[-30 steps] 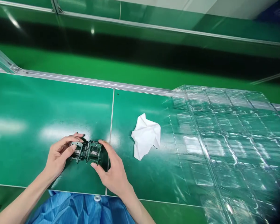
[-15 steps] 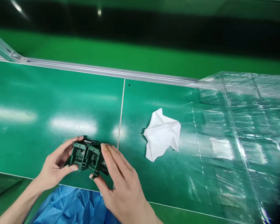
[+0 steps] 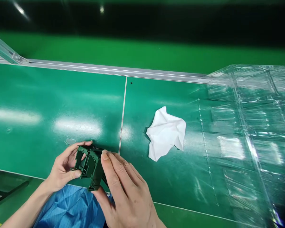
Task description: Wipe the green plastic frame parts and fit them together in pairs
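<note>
Between both hands is a dark green plastic housing (image 3: 91, 163) with open compartments and slotted walls, held above the near edge of the bench. My left hand (image 3: 64, 166) grips its left side, thumb at the lower front and fingers behind. On the other side my right hand (image 3: 128, 186) clasps the right wall, fingers over the top and thumb at the lower corner. The housing tilts, its open side partly facing me; its rear and right end are hidden by my fingers. A crumpled white cloth (image 3: 166, 133) lies on the bench to the right, apart from my hands.
Clear plastic trays (image 3: 249, 126) stand at the right of the green bench (image 3: 45, 88). A metal rail (image 3: 85, 69) runs along the back edge. A small scrap of clear film (image 3: 70, 141) lies beyond my left hand, and a tiny black bit (image 3: 131, 83) near the rail.
The housing has turned in my hands, showing more of its right side wall, and its right end sits lower. My left hand has shifted slightly right. The camera view has moved a little.
</note>
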`<state>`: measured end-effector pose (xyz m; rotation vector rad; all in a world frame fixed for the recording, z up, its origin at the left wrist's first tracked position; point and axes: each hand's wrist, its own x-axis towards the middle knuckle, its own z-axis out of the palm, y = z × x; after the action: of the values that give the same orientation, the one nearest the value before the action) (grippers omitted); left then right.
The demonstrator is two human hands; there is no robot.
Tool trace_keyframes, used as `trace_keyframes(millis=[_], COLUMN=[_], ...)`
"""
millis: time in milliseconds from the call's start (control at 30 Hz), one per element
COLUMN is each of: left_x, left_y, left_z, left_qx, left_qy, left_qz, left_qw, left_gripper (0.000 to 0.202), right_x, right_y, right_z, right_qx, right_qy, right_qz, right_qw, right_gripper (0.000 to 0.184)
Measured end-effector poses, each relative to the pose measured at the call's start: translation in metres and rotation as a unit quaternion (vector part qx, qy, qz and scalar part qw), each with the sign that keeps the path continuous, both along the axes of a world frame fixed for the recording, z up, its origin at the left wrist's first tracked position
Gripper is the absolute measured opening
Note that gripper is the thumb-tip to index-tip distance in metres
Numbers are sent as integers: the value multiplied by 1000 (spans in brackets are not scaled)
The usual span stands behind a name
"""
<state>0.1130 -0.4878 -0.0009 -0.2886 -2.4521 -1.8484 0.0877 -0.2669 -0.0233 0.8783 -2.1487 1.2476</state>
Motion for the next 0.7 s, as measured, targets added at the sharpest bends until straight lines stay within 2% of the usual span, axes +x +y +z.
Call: trace_keyframes(millis=[133, 233, 333, 400, 500, 567, 600, 633, 700], left_x=[1, 1, 2, 3, 5, 4, 3, 2, 0], left_y=[0, 0, 1, 2, 1, -2, -4, -6, -9], left_z=[1, 2, 4, 6, 8, 9, 9, 8, 6], left_qx=[-27, -49, -81, -123, -207, -227, -224, -216, -176], left_qy=[9, 24, 37, 51, 82, 91, 94, 96, 100], left_qz=[2, 13, 31, 53, 115, 189, 224, 250, 264], left_qw=[1000, 998, 996, 990, 968, 951, 944, 939, 943], left_gripper=[55, 56, 56, 58, 60, 60, 60, 61, 60], right_x=[-1, -5, -9, -11, -15, -22, -28, -35, -51], right_y=[-2, -6, -10, -10, 0, 15, 25, 36, 59], right_z=[-4, -13, -24, -31, -41, -51, -57, -64, -79], right_qx=[-22, -61, -99, -110, -67, -43, -39, -29, 29], right_qy=[-13, 3, -10, -53, -114, -122, -116, -108, -84], right_qz=[-1, -6, 26, 64, 84, 58, 24, -26, -155], right_qw=[1000, 998, 995, 990, 988, 990, 992, 993, 984], right_gripper=[41, 40, 43, 50, 68, 79, 81, 79, 63])
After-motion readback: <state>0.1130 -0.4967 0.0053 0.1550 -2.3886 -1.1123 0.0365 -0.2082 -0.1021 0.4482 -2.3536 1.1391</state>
